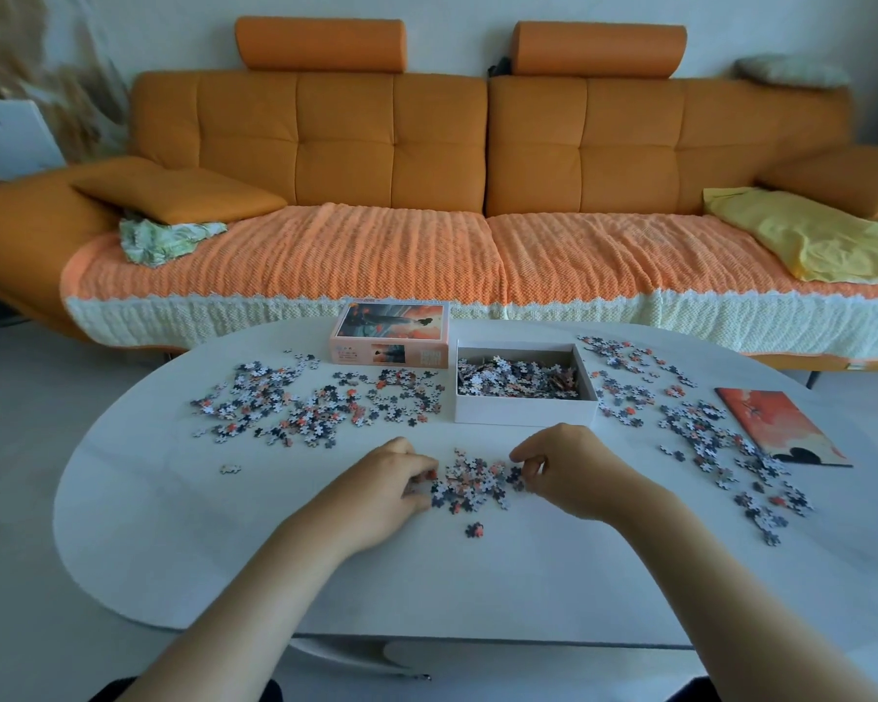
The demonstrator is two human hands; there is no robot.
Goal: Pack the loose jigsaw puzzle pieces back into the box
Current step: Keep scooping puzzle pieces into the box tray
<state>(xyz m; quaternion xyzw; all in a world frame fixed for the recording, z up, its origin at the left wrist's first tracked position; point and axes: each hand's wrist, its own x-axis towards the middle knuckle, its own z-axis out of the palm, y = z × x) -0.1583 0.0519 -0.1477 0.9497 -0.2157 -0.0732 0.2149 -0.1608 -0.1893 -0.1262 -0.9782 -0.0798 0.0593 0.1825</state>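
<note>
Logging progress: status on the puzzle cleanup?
Left hand, right hand curled at a small heap, grip unclear. Box open, part full. Nothing blocks it.

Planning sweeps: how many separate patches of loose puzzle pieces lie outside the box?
3: wide grey-orange patch left of the white cardboard box, small pile front centre, long patch right; strays apart.

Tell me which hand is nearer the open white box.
Right. The right hand is just in front of the open white box; the left hand is farther off, front and leftward.
</note>
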